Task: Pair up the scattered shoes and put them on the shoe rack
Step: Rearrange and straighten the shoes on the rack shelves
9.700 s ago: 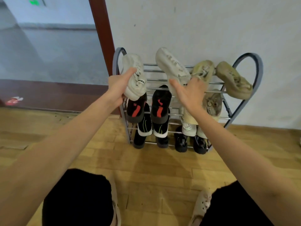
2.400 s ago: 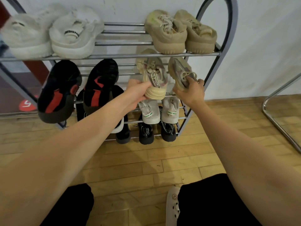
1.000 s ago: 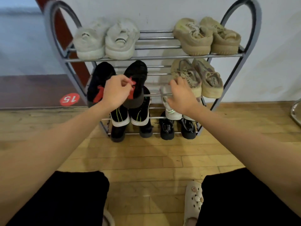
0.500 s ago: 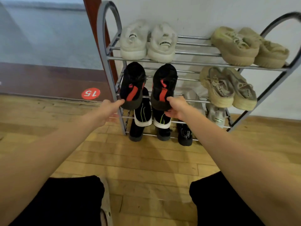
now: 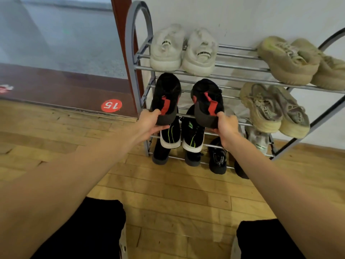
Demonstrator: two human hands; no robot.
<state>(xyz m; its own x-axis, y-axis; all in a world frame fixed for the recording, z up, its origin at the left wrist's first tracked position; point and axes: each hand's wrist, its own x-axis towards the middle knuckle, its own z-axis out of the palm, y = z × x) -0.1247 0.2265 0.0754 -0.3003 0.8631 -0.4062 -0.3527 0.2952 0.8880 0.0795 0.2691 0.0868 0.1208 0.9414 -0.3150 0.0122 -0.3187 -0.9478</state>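
A grey metal shoe rack (image 5: 133,58) stands against the white wall. On its second shelf lie two black shoes with red tabs, heels toward me. My left hand (image 5: 151,122) grips the heel of the left black shoe (image 5: 166,94). My right hand (image 5: 225,125) grips the heel of the right black shoe (image 5: 206,99). A white pair (image 5: 183,50) sits on the top shelf at the left, a beige pair (image 5: 296,60) at the right. A second beige pair (image 5: 274,107) lies on the second shelf at the right.
Lower shelves hold a black pair with white soles and green stripes (image 5: 180,136) and other dark shoes (image 5: 217,157). A red round floor sticker marked 15 (image 5: 111,105) lies left of the rack by a brown door frame (image 5: 121,34). Wooden floor lies in front.
Both hands have closed round the heels of the black shoes with red tabs; half a second ago they only reached at them. The view has shifted slightly.
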